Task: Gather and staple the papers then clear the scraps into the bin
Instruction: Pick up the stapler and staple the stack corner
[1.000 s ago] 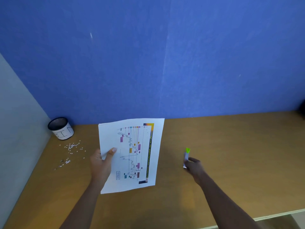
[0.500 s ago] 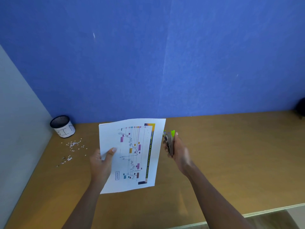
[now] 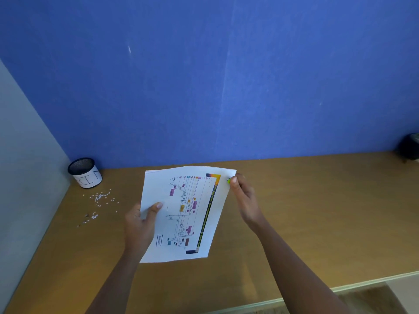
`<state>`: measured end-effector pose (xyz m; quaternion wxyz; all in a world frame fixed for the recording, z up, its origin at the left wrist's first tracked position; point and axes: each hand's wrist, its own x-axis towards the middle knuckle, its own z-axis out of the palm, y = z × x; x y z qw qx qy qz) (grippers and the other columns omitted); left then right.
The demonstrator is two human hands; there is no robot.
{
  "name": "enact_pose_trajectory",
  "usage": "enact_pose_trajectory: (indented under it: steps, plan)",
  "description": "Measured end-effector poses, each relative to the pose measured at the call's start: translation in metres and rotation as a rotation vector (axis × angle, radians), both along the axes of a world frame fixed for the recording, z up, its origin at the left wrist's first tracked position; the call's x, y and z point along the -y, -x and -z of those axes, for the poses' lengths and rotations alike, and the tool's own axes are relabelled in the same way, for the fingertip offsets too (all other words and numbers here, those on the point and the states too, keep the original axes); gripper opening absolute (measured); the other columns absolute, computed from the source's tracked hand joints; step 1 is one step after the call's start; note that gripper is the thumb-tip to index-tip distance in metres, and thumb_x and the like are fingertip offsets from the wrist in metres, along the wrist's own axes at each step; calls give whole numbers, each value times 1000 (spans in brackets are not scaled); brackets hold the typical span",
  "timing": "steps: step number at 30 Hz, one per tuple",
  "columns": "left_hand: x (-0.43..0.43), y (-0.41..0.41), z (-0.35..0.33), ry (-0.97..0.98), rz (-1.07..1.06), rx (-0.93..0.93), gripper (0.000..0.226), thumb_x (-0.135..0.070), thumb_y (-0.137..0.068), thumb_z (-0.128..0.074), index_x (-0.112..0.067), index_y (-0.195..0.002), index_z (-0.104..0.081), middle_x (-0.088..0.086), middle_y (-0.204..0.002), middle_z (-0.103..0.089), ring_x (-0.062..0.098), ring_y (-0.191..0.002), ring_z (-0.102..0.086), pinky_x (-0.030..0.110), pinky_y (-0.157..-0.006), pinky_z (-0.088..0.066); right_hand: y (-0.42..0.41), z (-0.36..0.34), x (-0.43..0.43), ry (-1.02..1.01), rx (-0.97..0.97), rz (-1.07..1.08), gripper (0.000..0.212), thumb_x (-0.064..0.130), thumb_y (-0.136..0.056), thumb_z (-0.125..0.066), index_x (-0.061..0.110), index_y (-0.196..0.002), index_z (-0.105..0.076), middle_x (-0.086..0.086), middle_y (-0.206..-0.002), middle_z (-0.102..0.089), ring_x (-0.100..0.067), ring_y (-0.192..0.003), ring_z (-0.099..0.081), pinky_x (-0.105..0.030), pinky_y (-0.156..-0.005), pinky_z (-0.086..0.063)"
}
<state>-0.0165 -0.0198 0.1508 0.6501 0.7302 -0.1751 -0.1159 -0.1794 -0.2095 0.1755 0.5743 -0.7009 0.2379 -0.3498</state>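
Note:
My left hand [image 3: 139, 225] holds the printed papers [image 3: 188, 211] by their left edge, thumb on top, lifted above the brown desk [image 3: 306, 211]. The sheets show a coloured chart. My right hand [image 3: 243, 196] grips a stapler [image 3: 229, 180] at the papers' top right corner; only a bit of its green tip shows past my thumb. A black mesh bin [image 3: 85, 173] with a white label stands in the far left corner. Small white paper scraps [image 3: 99, 200] lie scattered on the desk in front of it.
A blue partition [image 3: 226, 87] backs the desk and a grey wall [image 3: 25, 166] closes the left side. A dark object [image 3: 410, 147] sits at the far right edge. The desk's front edge [image 3: 340, 288] runs across the lower right.
My right hand picked the stapler up from the desk and brought it left and up to the papers' top right corner. My left hand kept the papers held up.

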Motion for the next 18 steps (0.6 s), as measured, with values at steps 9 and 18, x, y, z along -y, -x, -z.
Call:
enact_pose_trajectory:
  steps: [9,18]
  plan:
    - [0,7,-6,31,-1,-18,17,-15,-87,-68,-11,-102,-64,-7,-91,-66,5,-78,-63,7,-53,-48,0,-6,-3,42,19,28,26,46,-93,-48,23,-88,-59,2,-88,-53,-7,-82,-50,-17,-74,-40]
    - [1,12,-11,45,6,-18,14,-13,-87,-68,-13,-100,-62,-8,-92,-66,6,-78,-64,8,-52,-47,-6,3,-4,106,-95,148,46,72,-88,-39,33,-99,-60,12,-98,-56,-26,-110,-50,-65,-101,-32]
